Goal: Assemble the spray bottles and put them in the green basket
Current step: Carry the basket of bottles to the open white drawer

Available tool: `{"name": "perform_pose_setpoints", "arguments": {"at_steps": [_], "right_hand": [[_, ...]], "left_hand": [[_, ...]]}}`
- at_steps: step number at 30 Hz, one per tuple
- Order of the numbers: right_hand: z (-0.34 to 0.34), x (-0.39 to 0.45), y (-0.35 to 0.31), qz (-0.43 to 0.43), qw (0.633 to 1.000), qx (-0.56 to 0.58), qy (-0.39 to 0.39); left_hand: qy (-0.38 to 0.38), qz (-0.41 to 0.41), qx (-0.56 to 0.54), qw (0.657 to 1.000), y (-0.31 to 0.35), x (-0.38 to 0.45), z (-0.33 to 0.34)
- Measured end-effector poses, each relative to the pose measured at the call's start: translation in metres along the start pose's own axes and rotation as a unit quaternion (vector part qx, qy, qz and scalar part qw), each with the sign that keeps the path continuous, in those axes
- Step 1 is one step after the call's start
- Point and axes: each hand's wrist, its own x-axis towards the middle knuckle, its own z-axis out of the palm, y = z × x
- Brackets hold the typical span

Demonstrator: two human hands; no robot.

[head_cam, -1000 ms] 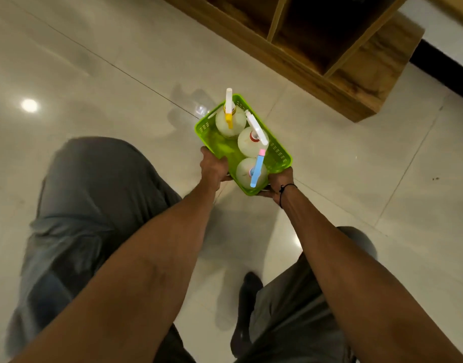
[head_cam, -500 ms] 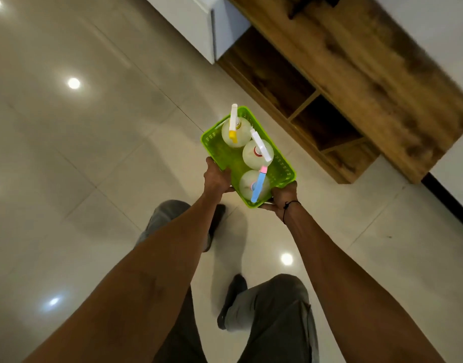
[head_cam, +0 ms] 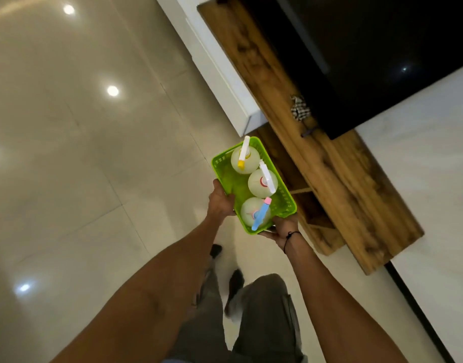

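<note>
I carry the green basket (head_cam: 282, 203) with 3 assembled spray bottles (head_cam: 262, 183) upright inside; left hand (head_cam: 221, 203) and right hand (head_cam: 284, 227) grip its near corners. The wooden shelf (head_cam: 327, 179) has drawn closer; assembly looks complete.

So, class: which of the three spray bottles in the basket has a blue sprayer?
The spray bottle nearest the person, between both hands; the others carry yellow-tipped and white sprayers.
</note>
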Motion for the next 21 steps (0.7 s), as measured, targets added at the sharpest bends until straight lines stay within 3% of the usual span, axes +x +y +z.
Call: {"name": "perform_pose_setpoints", "arguments": {"at_steps": [12, 21], "right_hand": [[0.003, 0.061, -0.127, 0.003, 0.997, -0.060, -0.042], [0.006, 0.115, -0.189, 0.001, 0.976, -0.212, -0.057]], "left_hand": [[0.079, -0.042, -0.067, 0.994, 0.095, 0.047, 0.034], [0.141, -0.116, -0.215, 0.959, 0.100, 0.094, 0.037]]}}
